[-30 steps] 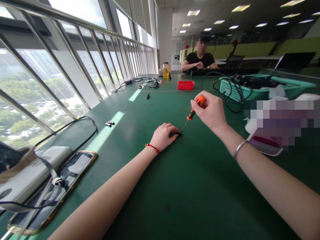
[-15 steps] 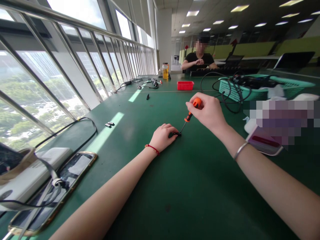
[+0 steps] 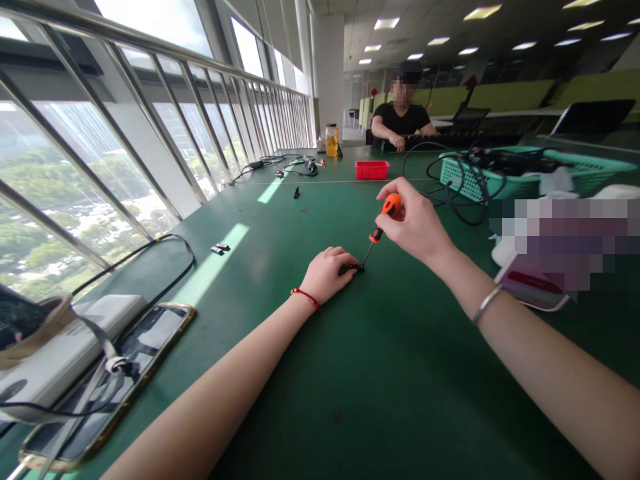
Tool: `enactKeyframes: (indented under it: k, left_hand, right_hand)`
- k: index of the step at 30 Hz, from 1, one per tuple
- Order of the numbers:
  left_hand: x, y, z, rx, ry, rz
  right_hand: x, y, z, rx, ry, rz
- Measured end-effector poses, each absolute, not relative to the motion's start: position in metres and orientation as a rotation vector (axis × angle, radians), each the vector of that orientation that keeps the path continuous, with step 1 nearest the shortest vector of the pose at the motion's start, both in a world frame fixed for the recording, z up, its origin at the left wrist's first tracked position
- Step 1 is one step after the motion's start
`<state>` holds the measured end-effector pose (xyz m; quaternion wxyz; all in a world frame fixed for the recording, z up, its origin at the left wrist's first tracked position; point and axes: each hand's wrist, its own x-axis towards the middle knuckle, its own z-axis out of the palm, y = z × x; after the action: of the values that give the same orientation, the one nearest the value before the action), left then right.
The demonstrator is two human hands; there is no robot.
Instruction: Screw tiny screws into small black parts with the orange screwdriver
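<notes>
On the green tabletop (image 3: 400, 373), my left hand (image 3: 327, 273) pinches a small black part (image 3: 356, 268) between thumb and fingers. Most of that part is covered by the fingers, and its exact kind does not show. My right hand (image 3: 415, 220) is closed around the orange and black handle of a screwdriver (image 3: 377, 233). The shaft slants down to the left, and its tip meets the exposed end of the black part. Two small dark pieces (image 3: 221, 249) lie to the left, and another small black piece (image 3: 297, 193) lies farther back.
A red bin (image 3: 371, 170) and a jar (image 3: 331, 141) stand toward the back. At right is a green basket (image 3: 465, 180) with cables. A phone (image 3: 150, 347) and a white power bank-like block (image 3: 80, 347) lie at left. A person (image 3: 401, 120) sits across.
My right hand has shifted slightly left, and its fingers have changed their hold on the screwdriver handle. My left hand stays in place. The person across has lowered a hand.
</notes>
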<state>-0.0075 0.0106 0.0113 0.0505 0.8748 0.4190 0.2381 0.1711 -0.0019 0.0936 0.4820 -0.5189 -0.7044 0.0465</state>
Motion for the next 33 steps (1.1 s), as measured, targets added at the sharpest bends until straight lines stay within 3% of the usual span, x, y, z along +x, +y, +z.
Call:
enactKeyframes:
  k: [15, 22, 28, 33]
  left_hand:
    - [-0.0071, 0.0106, 0.0108, 2.662, 1.281, 0.721]
    - [-0.0067, 0.0096, 0.0117, 2.649, 1.287, 0.722]
    - [-0.0067, 0.0107, 0.0103, 2.658, 1.275, 0.734]
    - [-0.0064, 0.0104, 0.0108, 2.664, 1.283, 0.732]
  right_hand:
    - [0.1685, -0.0029, 0.0921, -1.244, -1.722, 0.171]
    - [0.1691, -0.0027, 0.0913, -1.378, -1.651, 0.009]
    - [0.168, -0.0045, 0.0937, -1.299, -1.709, 0.196]
    - [0.1667, -0.0033, 0.0917, -1.353, -1.701, 0.162]
